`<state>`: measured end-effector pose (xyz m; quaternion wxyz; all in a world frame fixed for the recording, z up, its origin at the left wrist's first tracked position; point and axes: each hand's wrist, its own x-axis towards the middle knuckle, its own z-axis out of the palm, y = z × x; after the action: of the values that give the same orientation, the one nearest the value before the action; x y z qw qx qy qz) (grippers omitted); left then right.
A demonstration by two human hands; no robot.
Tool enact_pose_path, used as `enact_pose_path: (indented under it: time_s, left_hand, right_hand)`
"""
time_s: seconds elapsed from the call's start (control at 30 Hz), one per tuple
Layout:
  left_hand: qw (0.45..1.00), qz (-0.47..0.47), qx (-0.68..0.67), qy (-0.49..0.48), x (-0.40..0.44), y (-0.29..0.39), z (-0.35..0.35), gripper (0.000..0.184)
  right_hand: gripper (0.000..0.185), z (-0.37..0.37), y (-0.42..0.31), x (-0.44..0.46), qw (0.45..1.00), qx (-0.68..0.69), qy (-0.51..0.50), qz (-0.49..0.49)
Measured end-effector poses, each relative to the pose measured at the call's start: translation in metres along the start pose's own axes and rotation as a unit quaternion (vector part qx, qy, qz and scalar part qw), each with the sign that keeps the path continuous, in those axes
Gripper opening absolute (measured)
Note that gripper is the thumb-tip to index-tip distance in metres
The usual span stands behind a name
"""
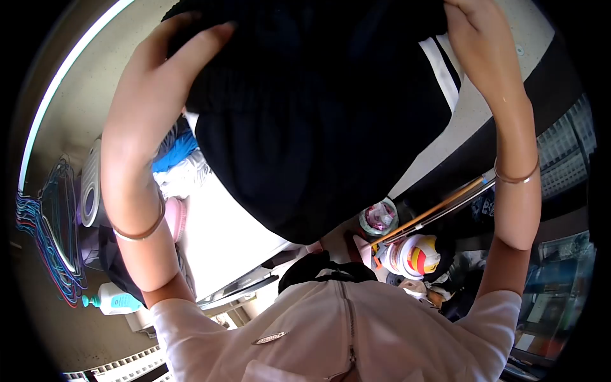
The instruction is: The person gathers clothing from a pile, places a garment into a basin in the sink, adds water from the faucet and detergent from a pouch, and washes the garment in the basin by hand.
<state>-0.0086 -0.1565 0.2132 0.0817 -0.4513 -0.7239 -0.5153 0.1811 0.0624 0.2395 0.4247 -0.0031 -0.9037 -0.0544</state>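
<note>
A dark navy or black garment [318,140] with white side stripes and a gathered, elastic-looking seam hangs spread out in front of me. Its exact kind is unclear. My left hand [159,73] grips its upper left edge, with thumb and a finger closed on the cloth. On the opposite side, my right hand [484,44] pinches the upper right edge beside the white stripe; its fingertips are partly hidden. The cloth droops between both hands and covers much of the white tabletop [226,235] behind it.
Blue cloth [177,153] and white cloth [184,177] lie on the table, near a pink round object [176,218]. Several hangers [60,248] hang at left, above a teal-capped bottle [121,299]. A bin [379,216] and a long stick [433,210] stand at lower right.
</note>
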Motion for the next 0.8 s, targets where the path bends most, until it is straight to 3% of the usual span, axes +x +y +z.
enact_pose_path:
  time_s: [0.03, 0.07, 0.13, 0.2, 0.27, 0.33, 0.4, 0.43, 0.47, 0.53, 0.6, 0.63, 0.7, 0.73, 0.8]
  left_hand:
    - [0.998, -0.06, -0.009, -0.024, 0.01, 0.002, -0.009, 0.032]
    - [0.998, -0.058, -0.011, -0.022, 0.018, -0.005, -0.012, 0.032]
    - [0.98, -0.073, -0.162, -0.094, 0.033, -0.021, -0.012, 0.03]
    - [0.982, -0.101, -0.155, -0.041, 0.035, -0.025, -0.005, 0.032]
    - [0.994, -0.093, -0.057, -0.001, 0.033, -0.035, -0.009, 0.037]
    - [0.995, -0.099, -0.022, -0.008, 0.033, -0.05, -0.021, 0.043]
    - [0.995, -0.1, 0.008, -0.024, 0.032, -0.063, -0.032, 0.049]
    - [0.988, -0.143, 0.035, -0.048, 0.031, -0.068, -0.038, 0.046]
    - [0.978, -0.184, 0.061, -0.071, 0.03, -0.074, -0.043, 0.043]
    - [0.97, -0.202, 0.091, -0.096, 0.027, -0.09, -0.05, 0.043]
    - [0.969, -0.2, 0.091, -0.117, 0.023, -0.102, -0.053, 0.044]
    - [0.971, -0.188, 0.086, -0.122, 0.022, -0.114, -0.054, 0.044]
    - [0.972, -0.159, 0.105, -0.14, 0.022, -0.127, -0.056, 0.044]
    - [0.973, -0.065, 0.187, -0.116, 0.022, -0.139, -0.053, 0.043]
    - [0.969, -0.087, 0.179, -0.148, 0.024, -0.143, -0.049, 0.041]
  right_hand:
    - [0.024, 0.008, -0.008, 0.017, 0.999, 0.032, 0.022, 0.014]
    - [0.027, 0.012, -0.013, 0.025, 0.999, 0.018, -0.002, 0.045]
    - [0.039, 0.026, -0.023, 0.037, 0.994, 0.004, -0.065, 0.083]
    - [0.05, 0.042, -0.02, 0.047, 0.991, 0.007, -0.103, 0.083]
    - [0.066, 0.057, 0.006, 0.055, 0.978, -0.013, -0.182, -0.099]
    - [0.065, 0.066, 0.008, 0.066, 0.978, -0.028, -0.158, -0.133]
    - [0.058, 0.064, 0.011, 0.084, 0.941, 0.049, -0.336, 0.015]
    - [0.046, 0.067, 0.016, 0.087, 0.944, 0.126, -0.305, -0.017]
    - [0.046, 0.071, 0.021, 0.093, 0.945, 0.119, -0.304, -0.013]
    - [0.037, 0.085, 0.029, 0.11, 0.925, 0.127, -0.34, 0.114]
    - [0.033, 0.097, 0.035, 0.119, 0.929, 0.13, -0.34, 0.071]
    - [0.032, 0.103, 0.042, 0.128, 0.918, 0.113, -0.38, -0.025]
    - [0.028, 0.121, 0.054, 0.132, 0.914, 0.134, -0.379, -0.049]
    - [0.027, 0.126, 0.053, 0.134, 0.916, 0.136, -0.368, -0.084]
    - [0.027, 0.129, 0.046, 0.136, 0.924, 0.082, -0.369, -0.064]
